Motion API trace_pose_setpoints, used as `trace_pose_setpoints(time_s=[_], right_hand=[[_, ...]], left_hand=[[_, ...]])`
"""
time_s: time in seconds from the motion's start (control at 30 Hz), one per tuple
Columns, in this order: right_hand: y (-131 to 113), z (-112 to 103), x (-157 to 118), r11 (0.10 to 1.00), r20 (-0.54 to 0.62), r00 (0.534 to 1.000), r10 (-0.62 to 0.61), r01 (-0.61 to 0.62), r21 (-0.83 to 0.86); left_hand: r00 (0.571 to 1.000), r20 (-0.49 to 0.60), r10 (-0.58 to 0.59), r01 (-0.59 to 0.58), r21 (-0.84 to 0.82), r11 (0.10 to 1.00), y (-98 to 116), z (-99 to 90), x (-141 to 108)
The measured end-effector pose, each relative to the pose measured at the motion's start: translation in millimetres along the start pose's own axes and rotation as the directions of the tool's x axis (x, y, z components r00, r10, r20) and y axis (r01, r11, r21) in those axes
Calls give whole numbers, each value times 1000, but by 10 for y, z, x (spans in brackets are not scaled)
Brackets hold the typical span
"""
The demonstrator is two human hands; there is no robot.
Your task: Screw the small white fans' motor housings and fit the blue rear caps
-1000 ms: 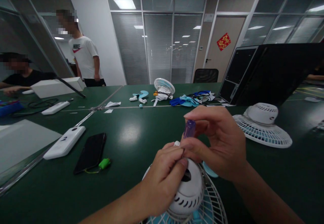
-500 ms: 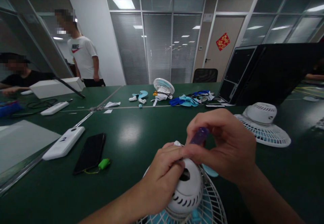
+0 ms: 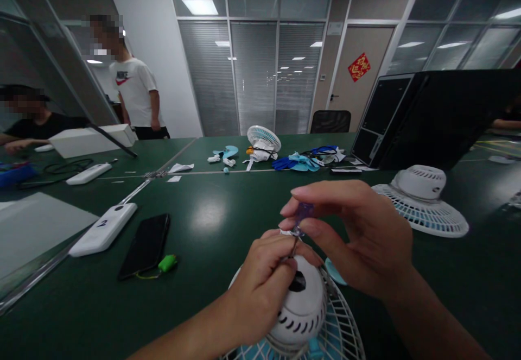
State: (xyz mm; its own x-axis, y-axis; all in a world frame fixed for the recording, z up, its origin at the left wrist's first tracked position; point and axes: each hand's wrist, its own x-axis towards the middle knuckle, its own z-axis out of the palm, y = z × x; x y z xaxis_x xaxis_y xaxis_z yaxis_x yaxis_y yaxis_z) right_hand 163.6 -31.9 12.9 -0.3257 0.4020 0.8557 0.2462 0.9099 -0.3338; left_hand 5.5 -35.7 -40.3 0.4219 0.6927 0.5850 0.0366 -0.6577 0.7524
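A white fan with a wire grille and light blue parts lies below my hands, its round motor housing (image 3: 303, 305) facing up. My left hand (image 3: 264, 284) is wrapped over the upper left of the housing, fingers closed around it near a dark opening. Between the thumb and fingertips of my right hand (image 3: 358, 235) is the purple handle of a screwdriver (image 3: 303, 214). Its thin shaft points down beside my left fingers; the tip is hidden.
A second fan (image 3: 431, 216) lies to the right before a large black monitor (image 3: 439, 115). Left are a phone (image 3: 145, 246) and a white device (image 3: 103, 229). Blue gloves (image 3: 297, 162) and a small fan (image 3: 264, 143) lie further back. Two people are at the far left.
My right hand's fingers have loosened and extended to the left on the handle. The screwdriver now stands more upright, with its shaft visible. My left hand stays on the housing.
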Motion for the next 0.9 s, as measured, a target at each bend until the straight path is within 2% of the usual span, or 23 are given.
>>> trace_pose_setpoints(time_s=[0.2, 0.3, 0.4, 0.5, 0.6, 0.7, 0.8, 0.9], right_hand=[[70, 25, -20, 998, -79, 997, 5, 0, 61], [55, -6, -16, 999, 6, 999, -47, 47, 0], [30, -29, -31, 999, 111, 993, -30, 32, -11], [50, -7, -59, 999, 42, 999, -3, 5, -36], [87, 18, -57, 991, -44, 997, -61, 55, -124], [61, -14, -21, 976, 49, 993, -107, 114, -187], [-3, -75, 1, 985, 167, 985, -39, 66, -160], [-7, -98, -8, 975, 167, 986, -3, 40, -219]], left_hand=[[1000, 16, 10, -10, 8, 1000, 2, -11, -4], [999, 41, 1, -1, -6, 1000, 14, -27, 2], [996, 80, -43, 44, -16, 999, 15, -36, -4], [992, 91, -86, 88, -12, 996, 12, -39, -10], [990, 111, -86, 87, -5, 996, 20, -48, 1], [988, 135, -80, 81, -2, 997, 32, -56, 13], [989, 123, -84, 86, -10, 996, 28, -49, 6], [990, 112, -87, 87, 3, 996, 9, -35, -6]])
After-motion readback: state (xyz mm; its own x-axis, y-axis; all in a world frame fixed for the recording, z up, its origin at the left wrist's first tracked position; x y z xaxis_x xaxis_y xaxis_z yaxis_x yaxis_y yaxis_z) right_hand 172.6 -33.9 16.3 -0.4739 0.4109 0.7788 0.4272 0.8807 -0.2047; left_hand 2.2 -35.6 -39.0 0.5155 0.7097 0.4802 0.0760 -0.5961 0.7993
